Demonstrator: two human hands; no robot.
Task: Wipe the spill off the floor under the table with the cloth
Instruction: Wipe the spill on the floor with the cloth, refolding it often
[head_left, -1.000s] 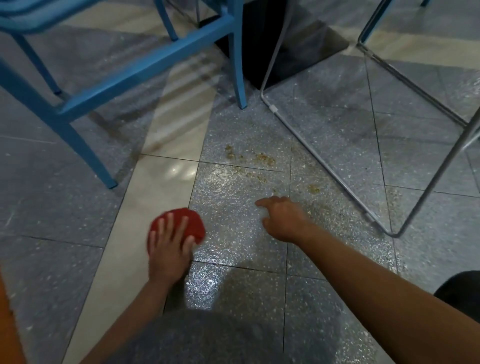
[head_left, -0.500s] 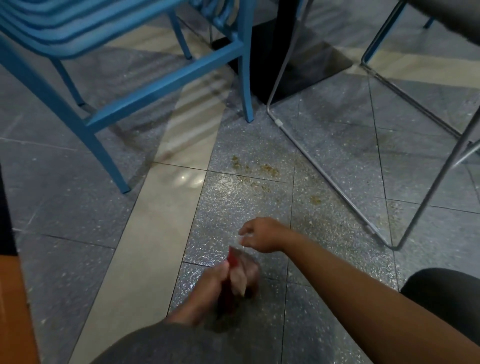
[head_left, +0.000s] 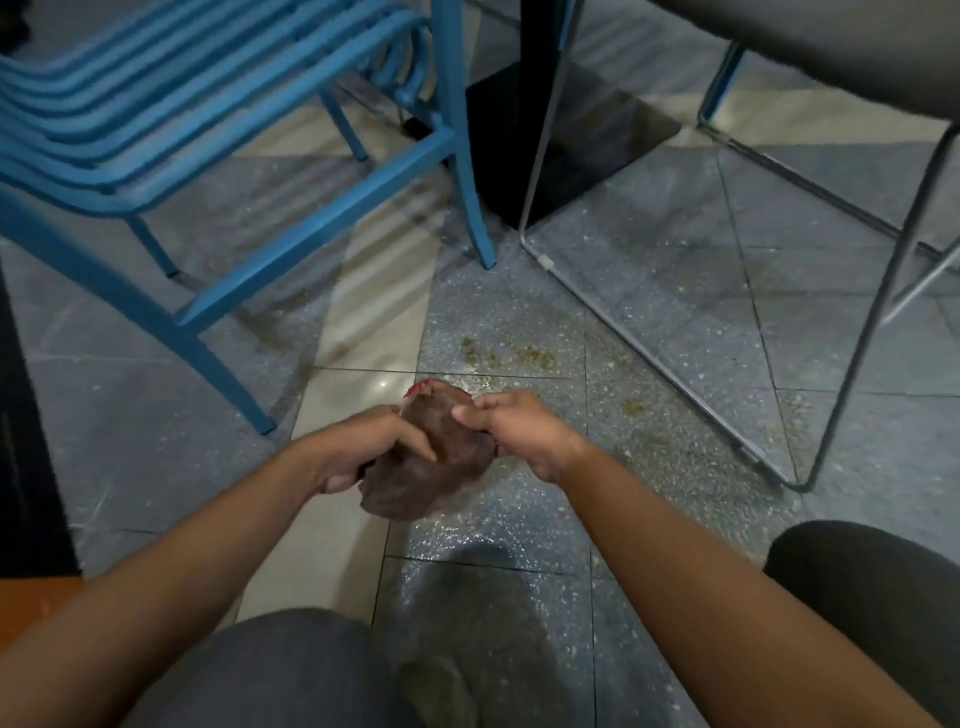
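A crumpled cloth (head_left: 431, 467), dark brownish with a red edge at its top, hangs above the floor between both hands. My left hand (head_left: 363, 447) grips its left side. My right hand (head_left: 511, 431) pinches its upper right part. Beyond the hands, a yellowish-brown crumbly spill (head_left: 504, 356) lies on the grey speckled floor (head_left: 675, 322), with a smaller patch (head_left: 632, 406) to the right. The black table base (head_left: 561, 140) stands further back.
A blue metal chair (head_left: 208, 145) stands at the left, its front leg near the spill. A chair with a thin grey wire frame (head_left: 649, 358) and dark seat stands at the right. My knees fill the bottom edge. A pale tile strip (head_left: 332, 395) crosses the floor.
The left hand lifted the cloth off the floor and brought it toward the middle. The right hand left the floor and took hold of the cloth too. The view tilted upward.
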